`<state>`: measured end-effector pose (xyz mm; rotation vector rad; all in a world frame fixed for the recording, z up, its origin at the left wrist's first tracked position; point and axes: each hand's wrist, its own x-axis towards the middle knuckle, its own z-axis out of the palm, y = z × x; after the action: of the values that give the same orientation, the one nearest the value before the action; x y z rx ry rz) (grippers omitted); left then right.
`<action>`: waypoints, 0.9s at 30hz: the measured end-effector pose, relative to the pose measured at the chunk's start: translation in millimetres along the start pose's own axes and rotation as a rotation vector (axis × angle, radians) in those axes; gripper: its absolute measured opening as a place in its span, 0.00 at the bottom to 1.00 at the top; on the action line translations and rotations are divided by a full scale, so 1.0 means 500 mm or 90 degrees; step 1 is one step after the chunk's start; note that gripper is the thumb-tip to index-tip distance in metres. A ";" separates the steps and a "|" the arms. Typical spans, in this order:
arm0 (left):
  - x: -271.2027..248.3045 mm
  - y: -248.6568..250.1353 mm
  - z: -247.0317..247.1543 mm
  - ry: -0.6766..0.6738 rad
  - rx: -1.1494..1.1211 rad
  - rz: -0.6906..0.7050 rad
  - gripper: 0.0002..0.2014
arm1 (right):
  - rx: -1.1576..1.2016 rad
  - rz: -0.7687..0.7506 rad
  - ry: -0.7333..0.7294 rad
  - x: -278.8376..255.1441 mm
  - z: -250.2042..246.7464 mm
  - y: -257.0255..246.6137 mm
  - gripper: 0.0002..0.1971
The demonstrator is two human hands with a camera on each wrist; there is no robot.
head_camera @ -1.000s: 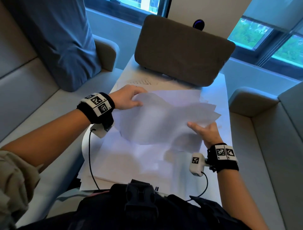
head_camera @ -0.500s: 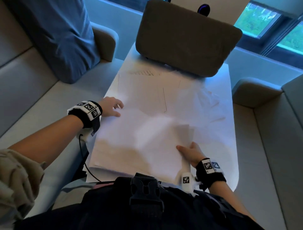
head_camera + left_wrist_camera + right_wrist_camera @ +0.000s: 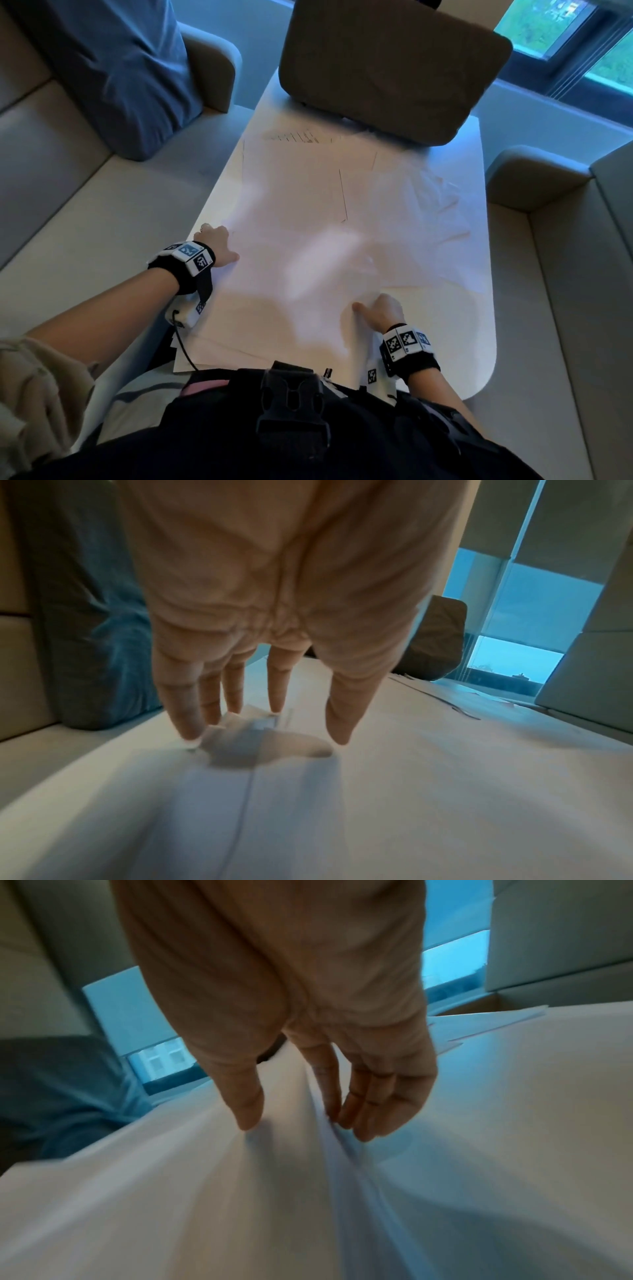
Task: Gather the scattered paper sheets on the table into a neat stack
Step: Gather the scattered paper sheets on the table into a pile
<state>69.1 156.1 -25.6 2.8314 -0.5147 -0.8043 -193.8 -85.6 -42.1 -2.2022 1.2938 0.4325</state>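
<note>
Spreading over most of the white worktop (image 3: 479, 359), the paper sheets (image 3: 294, 274) lie in a loose, overlapping pile whose edges do not line up; the near corners stick out past the worktop's near edge. More sheets (image 3: 428, 212) lie fanned and askew on the right side, and one near the far end shows faint printed lines.

The left hand (image 3: 215, 243) sits at the pile's left edge. In the left wrist view its fingers (image 3: 192, 718) point straight down with the tips touching the paper, the thumb apart from them and also on the sheet; a small lifted bit of paper lies blurred between them.

The right hand (image 3: 380, 313) pinches the pile's near right edge. The right wrist view shows the thumb on top of the raised paper and the curled fingers (image 3: 369, 1110) against its other side, the sheet bulging up between them.

A brown cushion (image 3: 394, 68) rests on the worktop's far end, touching the farthest sheets. A blue cushion (image 3: 120, 68) leans on the sofa (image 3: 68, 205) to the left.
</note>
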 end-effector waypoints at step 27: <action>0.139 0.188 -0.043 0.116 -0.130 -0.230 0.53 | 0.042 0.178 0.100 0.272 -0.217 0.031 0.55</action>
<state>109.2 44.6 -18.5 2.8004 0.1046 -0.5988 -141.0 -251.9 -31.0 -2.0409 1.6857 0.3197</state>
